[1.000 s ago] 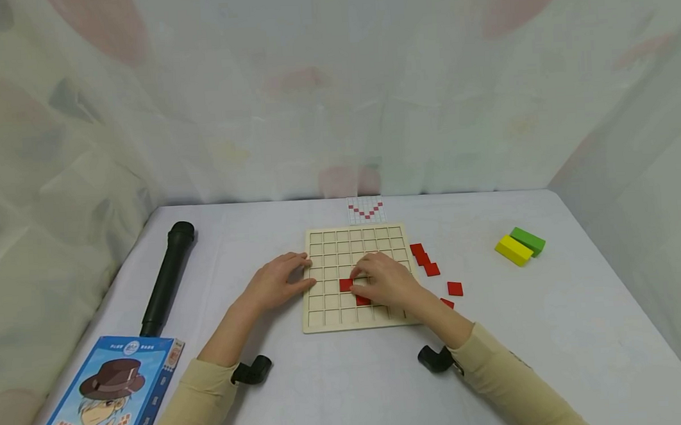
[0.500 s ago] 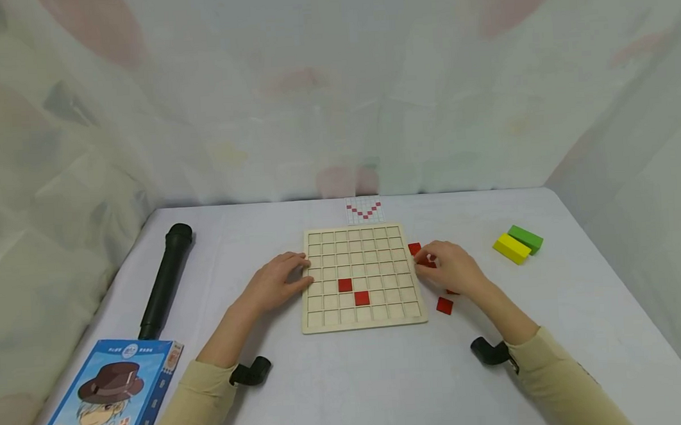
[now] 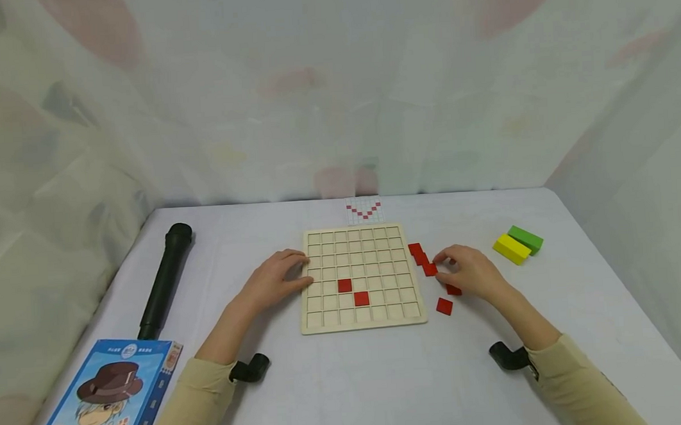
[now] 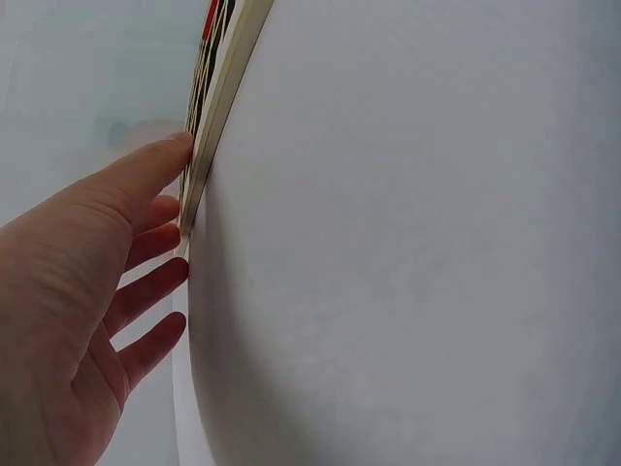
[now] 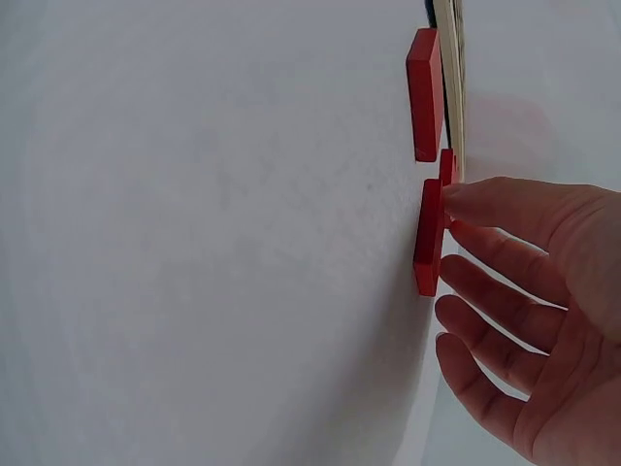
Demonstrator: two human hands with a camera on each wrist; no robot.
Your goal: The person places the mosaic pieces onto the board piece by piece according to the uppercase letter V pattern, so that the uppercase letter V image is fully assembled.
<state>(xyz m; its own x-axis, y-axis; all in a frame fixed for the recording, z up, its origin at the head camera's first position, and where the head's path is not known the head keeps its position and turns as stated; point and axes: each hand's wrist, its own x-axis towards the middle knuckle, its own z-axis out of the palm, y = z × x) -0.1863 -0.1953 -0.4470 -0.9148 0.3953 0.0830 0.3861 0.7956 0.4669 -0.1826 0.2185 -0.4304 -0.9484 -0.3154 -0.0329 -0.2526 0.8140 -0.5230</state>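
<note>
In the head view, the board [image 3: 371, 252] lies flat on the table [image 3: 349, 379]. Two placed tiles [image 3: 344, 285] sit corner to corner in its left half. The left hand [image 3: 274, 279] rests at its left edge, fingers loosely extended. The right hand [image 3: 469, 271] is right of the board, thumb and forefinger parted beside one of the loose tiles [image 3: 444, 306]; I cannot tell whether they touch it. These tiles lie scattered just right of the board. A card [image 3: 365, 210] with a red V pattern lies beyond its far edge. A yellow block [image 3: 512, 248] and a green block [image 3: 527, 238] lie well to its right, a dark rod [image 3: 170, 273] and a blue box [image 3: 113, 398] to its left.

In the left wrist view, the thumb touches the board's edge, other fingers relaxed and spread.

In the right wrist view, the thumb tip overlaps loose tiles near the board, fingers parted
</note>
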